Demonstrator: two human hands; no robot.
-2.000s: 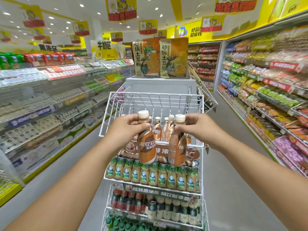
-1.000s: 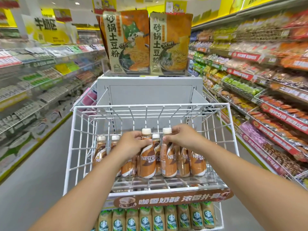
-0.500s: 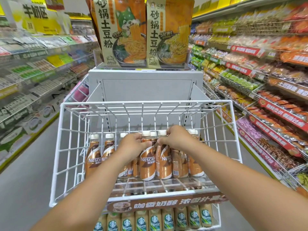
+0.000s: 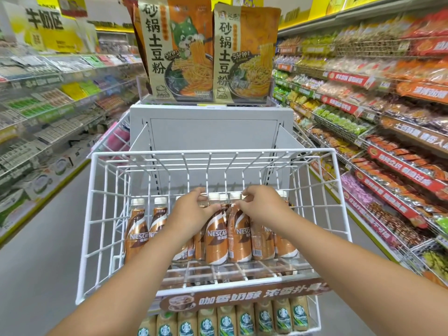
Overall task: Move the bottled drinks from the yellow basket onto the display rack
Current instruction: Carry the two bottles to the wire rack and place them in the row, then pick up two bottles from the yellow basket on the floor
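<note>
**Both hands on coffee bottles in the top wire tier**

I have my left hand curled round the neck of one brown coffee bottle, thumb pinching just under its white cap. My right hand grips the neighbouring bottle the same way, fingers wrapped over its shoulder. The two bottles touch side by side and stand upright on the floor of the white wire display rack. To the left of my left hand stand two more bottles; to the right of my right hand, others crowd behind my wrist. Below my grip runs a brown banner, and under it a row of green-labelled bottles. Above my hands, noodle packets sit atop the rack.
</note>
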